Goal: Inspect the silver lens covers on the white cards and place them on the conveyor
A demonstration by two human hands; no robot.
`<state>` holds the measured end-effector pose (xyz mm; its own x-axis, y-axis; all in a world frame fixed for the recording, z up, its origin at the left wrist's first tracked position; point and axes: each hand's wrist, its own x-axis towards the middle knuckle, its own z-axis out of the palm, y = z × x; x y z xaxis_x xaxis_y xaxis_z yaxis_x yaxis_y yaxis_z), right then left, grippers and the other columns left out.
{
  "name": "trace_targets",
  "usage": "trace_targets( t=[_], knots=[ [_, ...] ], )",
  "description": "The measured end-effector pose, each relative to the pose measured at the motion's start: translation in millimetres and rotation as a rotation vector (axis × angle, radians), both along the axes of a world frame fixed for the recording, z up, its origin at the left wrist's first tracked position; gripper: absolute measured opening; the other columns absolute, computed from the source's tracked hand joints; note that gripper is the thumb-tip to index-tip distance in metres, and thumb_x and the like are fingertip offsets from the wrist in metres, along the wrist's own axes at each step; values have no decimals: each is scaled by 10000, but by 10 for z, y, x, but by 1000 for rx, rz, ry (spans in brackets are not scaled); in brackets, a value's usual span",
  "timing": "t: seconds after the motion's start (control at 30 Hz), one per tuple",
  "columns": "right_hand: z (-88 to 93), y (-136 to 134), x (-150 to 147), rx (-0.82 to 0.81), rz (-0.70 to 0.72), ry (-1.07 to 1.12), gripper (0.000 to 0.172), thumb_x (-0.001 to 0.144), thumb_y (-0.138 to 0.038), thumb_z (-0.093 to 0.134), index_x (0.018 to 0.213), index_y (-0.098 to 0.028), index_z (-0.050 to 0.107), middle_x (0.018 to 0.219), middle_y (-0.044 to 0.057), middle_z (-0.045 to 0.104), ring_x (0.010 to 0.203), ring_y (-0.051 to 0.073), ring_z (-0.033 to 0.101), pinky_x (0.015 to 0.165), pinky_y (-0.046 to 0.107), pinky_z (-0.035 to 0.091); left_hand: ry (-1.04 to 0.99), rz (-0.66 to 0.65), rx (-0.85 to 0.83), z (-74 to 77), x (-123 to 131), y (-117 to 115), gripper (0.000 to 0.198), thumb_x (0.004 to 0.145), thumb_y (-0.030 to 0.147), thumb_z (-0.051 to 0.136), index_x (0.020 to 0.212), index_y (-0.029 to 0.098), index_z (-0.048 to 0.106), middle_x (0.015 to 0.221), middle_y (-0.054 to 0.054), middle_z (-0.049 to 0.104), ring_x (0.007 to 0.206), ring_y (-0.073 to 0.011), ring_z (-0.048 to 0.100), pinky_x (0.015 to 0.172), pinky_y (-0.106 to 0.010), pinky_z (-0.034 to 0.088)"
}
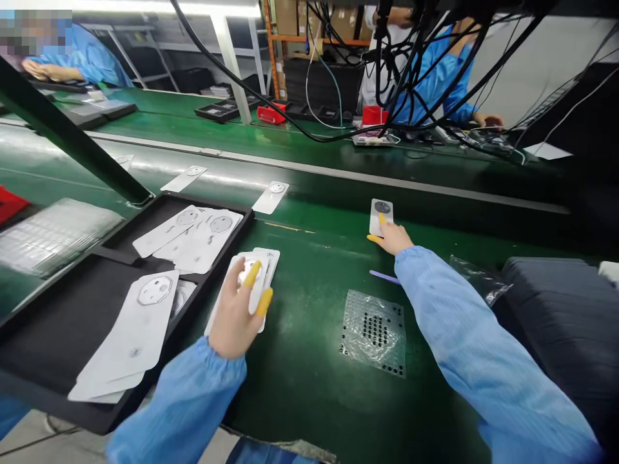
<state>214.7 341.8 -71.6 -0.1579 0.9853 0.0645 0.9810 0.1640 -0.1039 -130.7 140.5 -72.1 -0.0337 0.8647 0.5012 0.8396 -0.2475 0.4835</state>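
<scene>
My left hand [238, 309], with yellow finger cots on thumb and a finger, rests over a small stack of white phone back covers [271, 264] on the green bench. Its fingers are spread across the top cover. Farther off to the right, my right hand [394, 237] reaches to a single white cover with a dark round camera area [375, 222]. The index finger lies on that cover, while the thumb sits apart at its lower left edge. A purple strip [382, 277] lies near my right sleeve. Below it is a clear plastic bag with black dots [355, 322].
At left, black trays [43, 309] hold more white covers [130, 328]. Two covers [271, 201] lie spaced along the green belt. Stacked dark trays [556, 309] stand at right. Black cables [411, 71] hang overhead. Co-workers in blue sleeves are across the line.
</scene>
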Motion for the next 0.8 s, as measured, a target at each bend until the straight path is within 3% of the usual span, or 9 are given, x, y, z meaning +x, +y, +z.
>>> trace_targets(
  t=[0.1, 0.27, 0.37, 0.47, 0.57, 0.63, 0.7, 0.77, 0.8],
  knots=[
    [-64, 78, 39, -91, 34, -117, 394, 898, -373, 563, 1221, -151, 522, 1201, 98, 576, 1030, 208, 601, 875, 426, 516, -56, -62, 10, 52, 219, -205, 433, 874, 235, 547, 1303, 212, 488, 1417, -155, 423, 1298, -321, 452, 1063, -506, 403],
    [-38, 27, -1, -113, 47, -236, 373, 889, -351, 581, 1180, -122, 545, 1178, 109, 580, 1014, 202, 602, 859, 399, 521, -221, -107, -7, -1, 401, -171, 322, 858, 193, 543, 1175, 199, 598, 1346, -142, 518, 1222, -309, 533, 1041, -504, 439],
    [182, 58, -61, -55, 42, -253, 390, 877, -348, 601, 1165, -91, 552, 1167, 130, 581, 1009, 204, 605, 858, 385, 520, -391, -133, -84, -33, 456, -123, 283, 840, 247, 570, 1108, 181, 635, 1295, -149, 572, 1203, -309, 550, 1034, -509, 441],
    [485, -38, -166, 43, 67, -230, 366, 887, -342, 586, 1138, -77, 563, 1126, 134, 598, 989, 204, 612, 850, 389, 520, -802, -193, -409, 22, 539, -111, 451, 818, 366, 619, 1219, 169, 556, 1251, -165, 606, 1131, -298, 604, 986, -507, 475],
    [641, -556, -407, 117, 195, -172, 354, 957, -234, 358, 1021, 6, 610, 967, 222, 646, 936, 274, 636, 811, 469, 519, -1358, -282, -762, 154, 671, -73, 647, 852, 539, 532, 1391, 229, 348, 1381, -201, 498, 1143, -305, 606, 922, -491, 515],
    [617, -1149, -636, 113, 382, -111, 378, 938, -216, 316, 987, -38, 645, 948, 211, 678, 916, 274, 654, 794, 457, 540, -1565, -311, -815, 236, 758, -29, 684, 857, 601, 473, 1417, 255, 287, 1433, -208, 438, 1168, -322, 588, 888, -475, 532],
    [526, -1801, -846, 84, 601, -27, 289, 887, -254, 427, 998, -135, 666, 1073, 128, 695, 990, 227, 659, 838, 368, 565, -1542, -288, -714, 273, 799, -9, 720, 833, 518, 576, 1427, 251, 269, 1420, -189, 461, 1178, -319, 580, 885, -439, 539],
    [394, -2344, -948, 111, 798, 98, 234, 851, -290, 507, 1004, -206, 663, 1158, 40, 683, 1124, 167, 614, 904, 266, 552, -1394, -242, -538, 253, 759, -42, 835, 794, 340, 673, 1466, 280, 182, 1426, -144, 470, 1217, -297, 550, 914, -402, 529],
    [313, -2539, -942, 195, 820, 207, 276, 864, -279, 522, 1095, -181, 636, 1202, 71, 661, 1158, 186, 598, 932, 307, 550, -1303, -222, -458, 226, 704, -81, 902, 781, 274, 685, 1483, 306, 119, 1447, -120, 450, 1244, -286, 527, 934, -392, 519]
  ],
)
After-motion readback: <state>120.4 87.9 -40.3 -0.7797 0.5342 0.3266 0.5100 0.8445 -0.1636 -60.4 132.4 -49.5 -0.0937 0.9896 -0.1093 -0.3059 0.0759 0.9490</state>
